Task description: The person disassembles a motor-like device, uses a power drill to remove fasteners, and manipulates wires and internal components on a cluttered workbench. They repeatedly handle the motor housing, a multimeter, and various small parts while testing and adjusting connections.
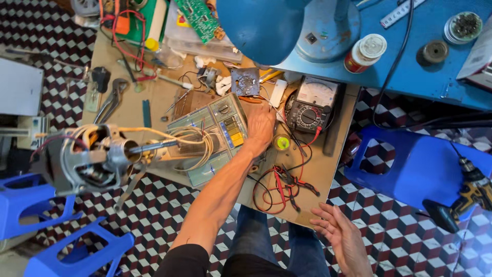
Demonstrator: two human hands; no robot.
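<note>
My left hand (260, 128) reaches across the wooden table (328, 164) and lies palm down at the right edge of a clear compartment box (215, 131). Its fingertips point toward a small square circuit board (245, 82) and are partly hidden, so I cannot tell whether they hold anything. An analog multimeter (313, 105) stands just right of that hand, and a small yellow-green tape roll (282, 142) lies beside the wrist. My right hand (341, 238) hovers off the table's near edge, empty, fingers spread. Red and black test leads (284, 187) lie between the two hands.
A fan motor (92, 154) with loose wires looms at the left, close to the camera. Pliers (113, 97), a green circuit board (201, 19) and a blue lamp shade (264, 23) are farther back. A blue stool (415, 164) and a cordless drill (469, 197) are at the right.
</note>
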